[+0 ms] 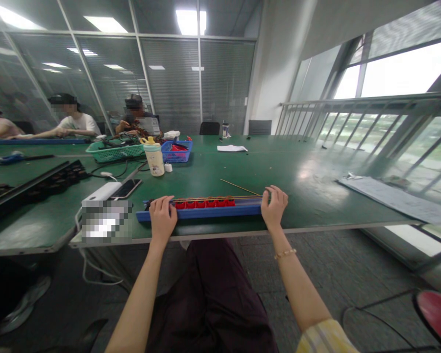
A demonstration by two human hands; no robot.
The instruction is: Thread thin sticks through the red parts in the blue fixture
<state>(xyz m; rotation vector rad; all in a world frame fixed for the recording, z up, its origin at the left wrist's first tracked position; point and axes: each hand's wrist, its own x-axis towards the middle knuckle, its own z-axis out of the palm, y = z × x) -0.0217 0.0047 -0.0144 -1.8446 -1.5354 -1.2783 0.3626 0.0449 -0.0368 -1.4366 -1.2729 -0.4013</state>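
Observation:
A long blue channel-shaped rail [220, 212] lies along the front edge of the green table. Inside it sits a row of several red pieces [205, 203], and thin yellowish strands run lengthwise above them. My left hand [163, 216] grips the rail near its left end, fingers curled over it beside a small black part [147, 204]. At the opposite end my right hand [274, 206] closes around the rail's tip; what its fingertips touch there is partly hidden. A thin yellowish stick or strand [238, 186] slants back from near my right hand across the table.
Left of the rail lie a phone [127, 189] and a white device with a cable [102, 192]. Farther back stand a cream bottle [155, 159], a green basket [113, 153] and a blue basket [176, 155]. Papers [397, 198] lie at right. Other people sit at far left.

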